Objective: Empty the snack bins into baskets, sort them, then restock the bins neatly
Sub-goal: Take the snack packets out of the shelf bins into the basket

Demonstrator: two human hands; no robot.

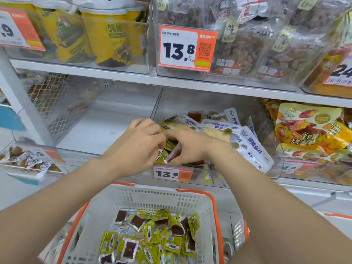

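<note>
This is looking like a snack shop, since white shelves (114, 72) are carrying clear bins (276, 164) of snack packets (247, 143), orange price tags (187, 47) reading 13.8 are hanging on the bin fronts, and a white shopping basket (152, 195) with orange handles is sitting nearest.

Single head cam, wide-angle, aimed forward and down, close on clear plastic shelf bin (171, 103) above white orange-rimmed plastic basket (152, 199).

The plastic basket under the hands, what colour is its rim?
Orange, running around the white slatted plastic basket. The head view shows it best.
</note>
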